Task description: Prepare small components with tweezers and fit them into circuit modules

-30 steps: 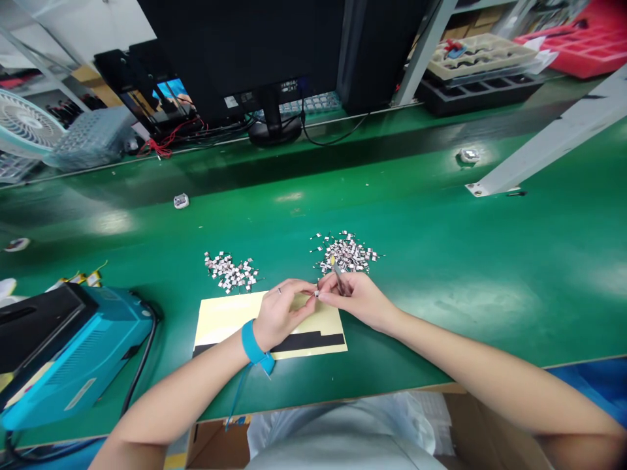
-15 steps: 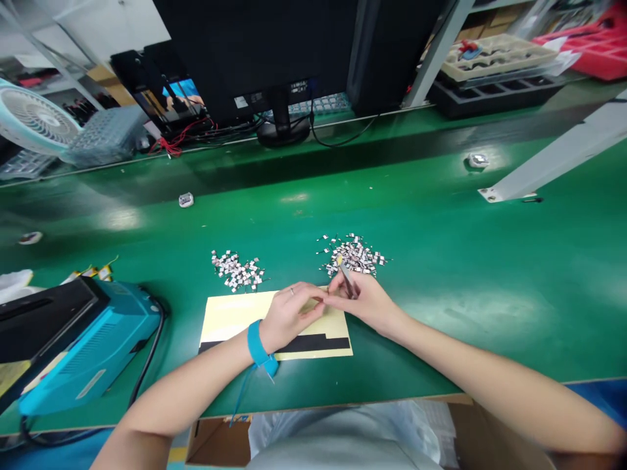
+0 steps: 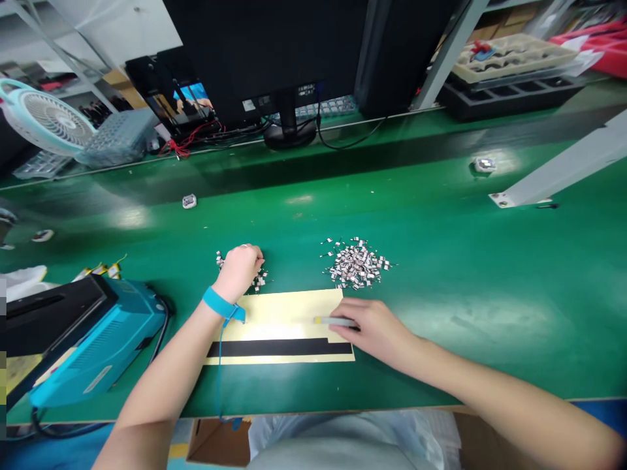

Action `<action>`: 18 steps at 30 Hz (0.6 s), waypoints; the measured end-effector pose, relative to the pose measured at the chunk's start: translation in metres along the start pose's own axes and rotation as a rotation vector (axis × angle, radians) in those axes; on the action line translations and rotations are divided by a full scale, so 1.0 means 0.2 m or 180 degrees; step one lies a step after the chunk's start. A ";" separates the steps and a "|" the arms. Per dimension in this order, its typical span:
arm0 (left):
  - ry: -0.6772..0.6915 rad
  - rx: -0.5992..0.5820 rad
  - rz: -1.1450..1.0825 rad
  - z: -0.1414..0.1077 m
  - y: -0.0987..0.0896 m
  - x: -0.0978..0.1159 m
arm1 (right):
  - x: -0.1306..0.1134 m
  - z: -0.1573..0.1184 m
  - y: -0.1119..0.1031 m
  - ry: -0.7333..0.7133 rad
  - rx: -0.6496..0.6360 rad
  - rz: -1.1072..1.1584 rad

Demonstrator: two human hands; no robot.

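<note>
My left hand [image 3: 238, 270], with a blue wrist strap [image 3: 221, 304], is over the left pile of small silvery parts [image 3: 259, 282] and covers most of it. Its fingers are curled together, and what they pinch, if anything, is hidden. My right hand [image 3: 376, 324] grips tweezers [image 3: 326, 320], a slim grey tool with a yellowish end pointing left. They are above the right part of a pale yellow sheet [image 3: 287, 316], which carries a black strip [image 3: 274, 348] along its near side. Behind the right hand lies a larger pile of the same small parts [image 3: 360, 264], with short dark leads.
A blue machine [image 3: 105, 339] with a black cable stands at the left. Behind are a monitor stand [image 3: 289, 134], a fan [image 3: 56, 121] and stacked trays [image 3: 512, 59]. A white metal post [image 3: 553, 166] slants down onto the green bench [image 3: 441, 261] at the right.
My hands have separated. The left moved from above the sheet to the left pile; the right, with the tweezers, came down nearer the sheet. The tweezers now point left. The view shifted slightly.
</note>
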State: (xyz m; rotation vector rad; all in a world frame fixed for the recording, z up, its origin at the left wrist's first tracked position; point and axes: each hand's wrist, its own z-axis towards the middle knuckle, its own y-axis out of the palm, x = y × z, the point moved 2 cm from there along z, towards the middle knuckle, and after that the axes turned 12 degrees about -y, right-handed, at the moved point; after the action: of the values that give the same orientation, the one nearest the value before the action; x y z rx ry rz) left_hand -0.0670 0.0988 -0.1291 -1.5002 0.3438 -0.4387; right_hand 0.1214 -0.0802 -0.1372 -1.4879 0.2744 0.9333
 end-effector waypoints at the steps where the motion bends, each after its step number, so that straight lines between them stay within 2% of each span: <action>1: 0.0007 -0.0029 -0.0028 0.00 0.00 0.01 | -0.02 -0.01 0.02 0.0014 -0.0203 -0.0051; 3: -0.0030 -0.0023 -0.0197 -0.01 -0.03 0.04 | -0.05 -0.02 0.05 0.0019 -0.0517 -0.0305; 6: -0.0064 -0.0011 -0.0846 -0.04 -0.10 0.10 | -0.08 -0.04 0.08 -0.0143 -0.0856 -0.0901; 9: 0.0100 -0.0204 -0.1604 -0.09 -0.14 0.18 | -0.11 -0.06 0.11 -0.0379 -0.0970 -0.1455; 13: 0.0498 -0.0783 -0.2158 -0.16 -0.13 0.28 | -0.13 -0.06 0.13 -0.0514 -0.0876 -0.1719; 16: 0.0801 -0.1347 -0.2320 -0.19 -0.11 0.33 | -0.13 -0.04 0.13 -0.0349 -0.0955 -0.1608; 18: 0.0825 -0.1635 -0.2526 -0.20 -0.10 0.35 | -0.13 -0.04 0.12 -0.0224 -0.0983 -0.1569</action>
State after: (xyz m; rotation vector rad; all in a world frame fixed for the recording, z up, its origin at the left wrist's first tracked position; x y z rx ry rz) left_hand -0.0254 0.0301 -0.1070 -2.0665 0.0385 -1.2526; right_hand 0.0916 -0.1008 -0.1369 -1.6939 -0.2935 0.6420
